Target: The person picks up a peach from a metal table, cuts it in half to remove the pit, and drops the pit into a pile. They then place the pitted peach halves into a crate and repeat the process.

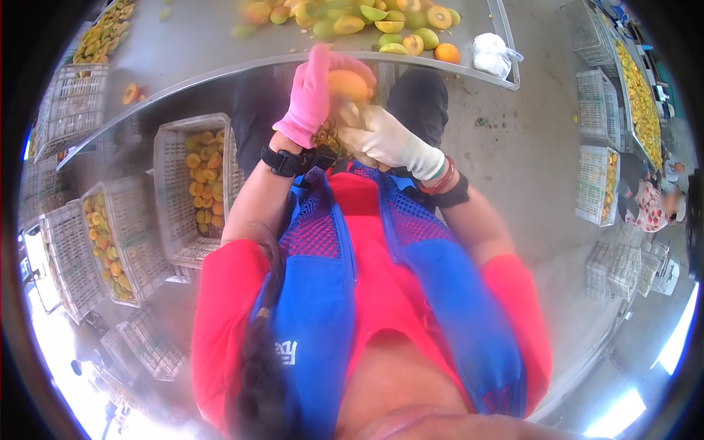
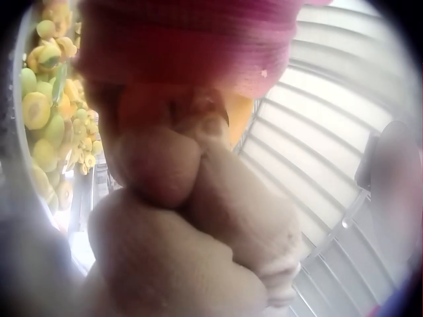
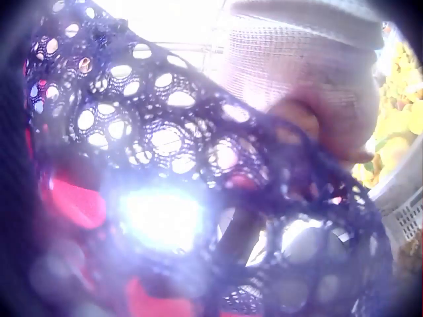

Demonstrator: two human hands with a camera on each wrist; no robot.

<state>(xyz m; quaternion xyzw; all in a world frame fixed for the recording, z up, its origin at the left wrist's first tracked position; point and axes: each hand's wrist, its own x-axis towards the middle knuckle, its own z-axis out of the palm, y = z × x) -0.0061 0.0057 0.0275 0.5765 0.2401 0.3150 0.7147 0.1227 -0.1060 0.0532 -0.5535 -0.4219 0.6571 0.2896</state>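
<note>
In the head view my left hand (image 1: 312, 99), in a pink glove, grips a round orange-yellow fruit (image 1: 348, 86) above my lap. Close against the fruit's lower side is my right hand (image 1: 389, 139), in a white glove. The left wrist view shows its fingers (image 2: 178, 244) tightly curled, right under the pink cuff (image 2: 198, 46). A small shiny piece (image 2: 210, 100) shows at the thumb tip; the rest of it is hidden, and I cannot tell its kind. Dark mesh cloth (image 3: 172, 139) covers much of the right wrist view.
A metal-edged table (image 1: 220, 70) stands ahead, with whole and halved green-yellow fruit (image 1: 348, 26) and a white plastic bag (image 1: 493, 55). Brown pits (image 1: 326, 138) lie below my hands. A crate of fruit halves (image 1: 165, 158) is at my left; more crates (image 1: 598, 106) stand far right.
</note>
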